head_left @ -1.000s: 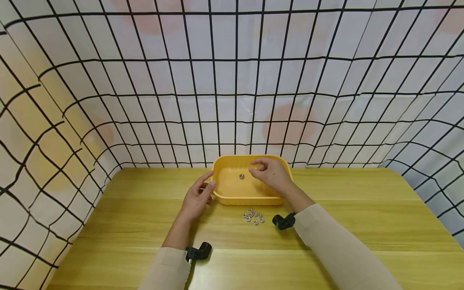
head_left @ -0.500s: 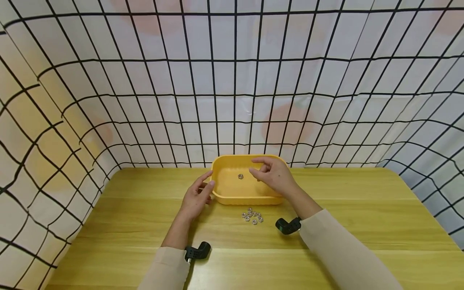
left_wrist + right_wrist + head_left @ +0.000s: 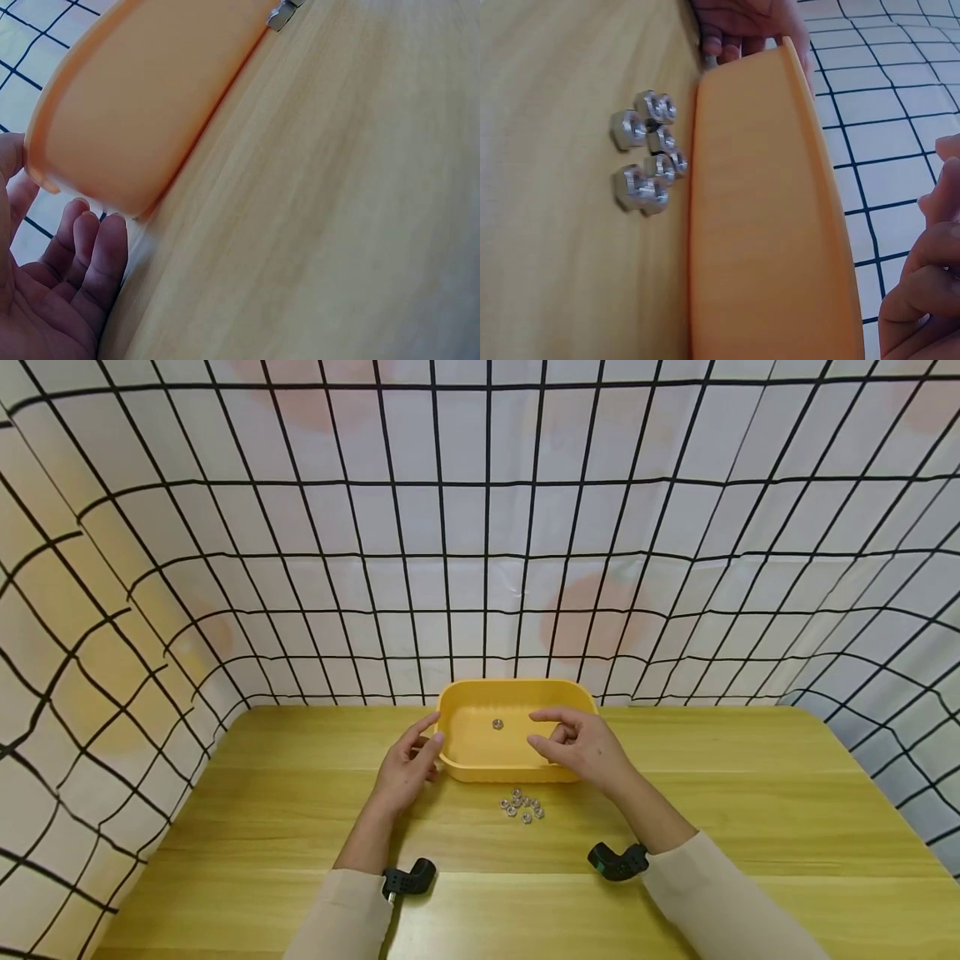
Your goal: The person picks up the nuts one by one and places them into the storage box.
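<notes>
A yellow tray [image 3: 480, 772] stands at the back of the table with a single metal nut [image 3: 498, 724] inside it. Beside its left end, my left hand [image 3: 405, 768] touches the rim with thumb and forefinger. In the left wrist view the other fingers [image 3: 105, 255] curve loosely near the tray wall. My right hand [image 3: 581, 747] hovers over the tray's right part, thumb and forefinger apart and nothing between them. In front of the tray lie several loose hex nuts [image 3: 527, 802], seen close up in the right wrist view.
The wooden table [image 3: 300, 827] extends to both sides and towards me. A white curtain with a black grid [image 3: 480, 527] rises behind the tray and along both sides. Black wrist cameras [image 3: 618, 862] jut from each forearm.
My right hand has drawn back towards me and slightly right, still above the tray. The left hand, the nut in the tray and the loose nuts stay where they were.
</notes>
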`<state>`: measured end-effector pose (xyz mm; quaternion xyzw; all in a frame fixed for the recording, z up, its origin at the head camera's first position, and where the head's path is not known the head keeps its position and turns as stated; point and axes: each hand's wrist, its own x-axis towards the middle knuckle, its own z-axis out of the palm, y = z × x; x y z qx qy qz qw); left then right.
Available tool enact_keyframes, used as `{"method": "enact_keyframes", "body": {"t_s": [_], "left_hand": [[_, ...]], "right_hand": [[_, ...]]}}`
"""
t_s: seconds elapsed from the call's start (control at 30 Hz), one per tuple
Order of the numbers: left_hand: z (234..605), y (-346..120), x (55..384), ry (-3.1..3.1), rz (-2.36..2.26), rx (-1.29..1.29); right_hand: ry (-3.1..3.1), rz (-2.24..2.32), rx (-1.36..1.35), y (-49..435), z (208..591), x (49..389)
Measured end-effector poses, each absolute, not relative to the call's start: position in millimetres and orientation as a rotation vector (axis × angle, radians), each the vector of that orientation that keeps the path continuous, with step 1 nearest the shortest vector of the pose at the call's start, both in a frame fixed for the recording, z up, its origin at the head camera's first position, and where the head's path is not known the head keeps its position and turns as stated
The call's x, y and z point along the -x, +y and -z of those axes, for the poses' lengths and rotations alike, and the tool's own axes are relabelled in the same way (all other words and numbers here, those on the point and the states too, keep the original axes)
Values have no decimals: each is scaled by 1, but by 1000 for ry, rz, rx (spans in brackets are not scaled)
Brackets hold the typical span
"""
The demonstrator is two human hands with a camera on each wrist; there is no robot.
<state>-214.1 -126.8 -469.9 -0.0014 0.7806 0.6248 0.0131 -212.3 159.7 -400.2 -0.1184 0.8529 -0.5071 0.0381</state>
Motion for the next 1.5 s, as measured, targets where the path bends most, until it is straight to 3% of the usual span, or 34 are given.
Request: {"method": "enact_keyframes", "body": {"t_s": [0.77,1.5], "left_hand": [[467,-125,214,2452,-1924,16],[469,-126,216,2432,-1933,25]], "right_hand": [[2546,1498,407,173,411,175],[2345,1406,424,188,442,163]]}}
